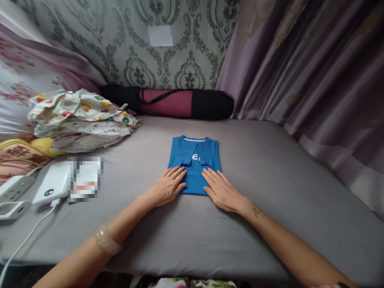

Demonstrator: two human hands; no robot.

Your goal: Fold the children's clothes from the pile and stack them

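A blue T-shirt (194,160) lies folded into a narrow rectangle in the middle of the grey bed sheet (270,180), collar away from me. My left hand (168,186) rests flat on its near left corner, fingers stretched out. On the near right corner my right hand (220,191) lies flat too, fingers spread. Neither hand grips anything.
A heap of patterned clothes (84,118) sits at the back left. A rolled mat in a black bag (171,102) lies along the wall. A white power bank (52,184), power strip (13,190) and cable (27,236) are at the left edge. Purple curtains (315,72) hang on the right.
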